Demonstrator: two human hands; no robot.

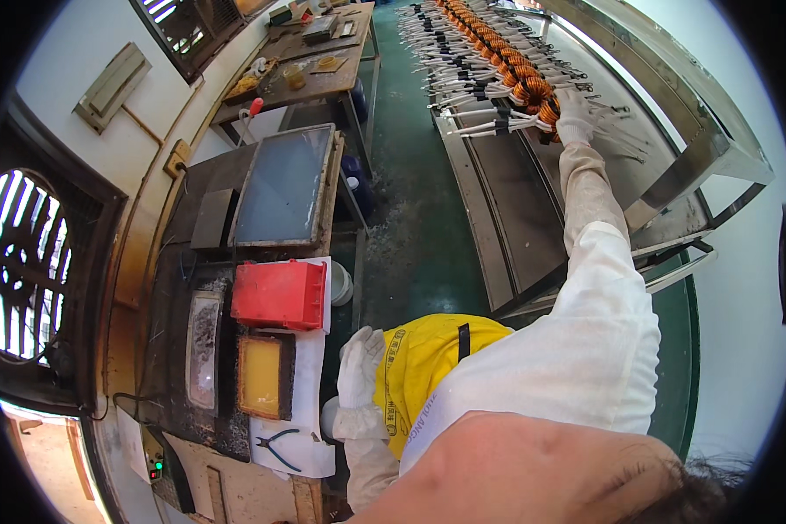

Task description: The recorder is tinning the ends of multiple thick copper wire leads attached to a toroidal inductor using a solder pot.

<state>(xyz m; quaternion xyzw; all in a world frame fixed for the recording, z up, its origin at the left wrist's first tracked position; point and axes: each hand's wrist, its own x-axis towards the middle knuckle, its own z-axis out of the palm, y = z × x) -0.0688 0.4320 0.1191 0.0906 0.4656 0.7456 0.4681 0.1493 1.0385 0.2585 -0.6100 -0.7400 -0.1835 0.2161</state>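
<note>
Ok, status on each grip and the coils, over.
Right grip at nearest copper-coloured coil, hold unclear. Left grip beside yellow apron, seemingly empty. White leads crowd around that coil.

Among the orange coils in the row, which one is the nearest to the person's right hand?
The end coil, at the wearer's end of the row: the gloved right hand is right beside it, while the other coils stretch farther away.
</note>
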